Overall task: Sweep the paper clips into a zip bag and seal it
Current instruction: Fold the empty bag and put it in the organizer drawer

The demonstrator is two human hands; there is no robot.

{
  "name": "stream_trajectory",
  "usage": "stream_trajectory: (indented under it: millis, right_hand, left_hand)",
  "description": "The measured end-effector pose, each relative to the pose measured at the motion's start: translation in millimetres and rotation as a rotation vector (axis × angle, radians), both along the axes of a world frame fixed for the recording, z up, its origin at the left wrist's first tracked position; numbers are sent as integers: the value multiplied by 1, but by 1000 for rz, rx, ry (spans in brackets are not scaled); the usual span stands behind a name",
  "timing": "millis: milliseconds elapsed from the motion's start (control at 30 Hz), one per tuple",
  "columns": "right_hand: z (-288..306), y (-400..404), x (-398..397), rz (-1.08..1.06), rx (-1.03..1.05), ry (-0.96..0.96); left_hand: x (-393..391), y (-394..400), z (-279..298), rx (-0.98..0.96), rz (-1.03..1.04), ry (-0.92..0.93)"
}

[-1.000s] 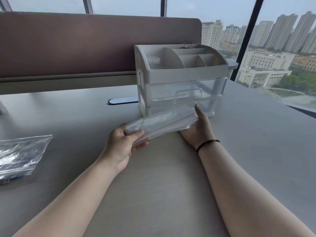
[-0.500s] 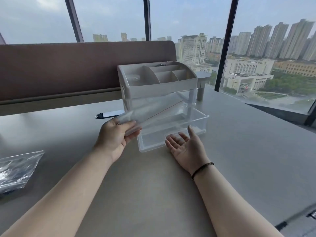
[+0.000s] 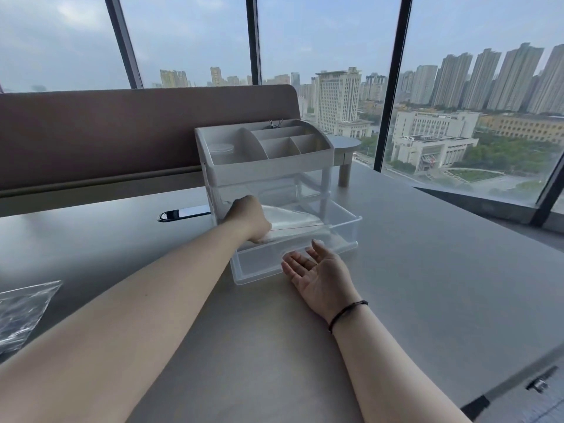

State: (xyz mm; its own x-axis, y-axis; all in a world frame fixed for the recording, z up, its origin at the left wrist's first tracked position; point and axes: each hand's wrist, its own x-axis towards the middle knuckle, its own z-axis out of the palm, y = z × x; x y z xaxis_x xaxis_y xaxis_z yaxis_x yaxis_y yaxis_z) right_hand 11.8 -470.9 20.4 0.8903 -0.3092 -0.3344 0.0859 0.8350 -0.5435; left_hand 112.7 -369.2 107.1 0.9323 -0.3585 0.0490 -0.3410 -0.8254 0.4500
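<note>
Two bare arms reach forward over a broad grey table (image 3: 427, 270) that fills the lower part of the view, with tall windows and a city skyline behind it. Along the far edge of the table runs a brown padded divider (image 3: 122, 132), and just in front of it sits a white desk organizer (image 3: 265, 166) with an open compartmented top tray and clear drawers beneath. Its bottom drawer (image 3: 262, 267) is pulled out toward the person, its clear front wall standing just beyond the right hand. The left hand (image 3: 248, 218) is closed on the near left end of a clear zip bag (image 3: 293, 219), which has a thin red line along its seal edge; the bag lies slanted inside the organizer's drawer area, above the pulled-out drawer, and whether it rests on anything there cannot be told. The right hand (image 3: 320, 274) lies on the table with the palm turned up and the fingers spread loosely, holding nothing, just in front of the drawer and well apart from the left hand. A black cord bracelet (image 3: 346, 312) circles the right wrist. At the left edge of the table lies a second clear plastic bag (image 3: 21, 312), crumpled, with dark contents too blurred to make out. A small oval cable port (image 3: 183, 213) is set into the table just left of the organizer. A metal binder clip (image 3: 275, 124) stands on the back rim of the top tray.
</note>
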Motion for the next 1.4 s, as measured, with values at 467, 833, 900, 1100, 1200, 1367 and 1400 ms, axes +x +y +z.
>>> stream_trajectory:
  millis: [467, 833, 900, 1100, 1200, 1367, 1400]
  right_hand:
    - [0, -1, -1, 13, -2, -13]
    - [-2, -1, 2, 12, -3, -14]
    - [-3, -2, 2, 10, -4, -13]
    - [-5, -3, 5, 9, -8, -13]
    - [-6, -3, 9, 13, -13, -22]
    - [-7, -2, 20, 59, -60, -62]
    - [-7, -2, 23, 66, -60, -66]
  left_hand:
    - [13, -5, 9, -128, 23, 548]
    - [17, -2, 7, 389, 2, 23]
    - [14, -1, 1, 450, 3, -107]
    - [7, 7, -4, 315, -74, -303]
    - [-10, 25, -15, 38, -88, -393]
    - [-20, 63, -62, -360, -14, -588]
    - [-20, 69, -76, -383, 22, -593]
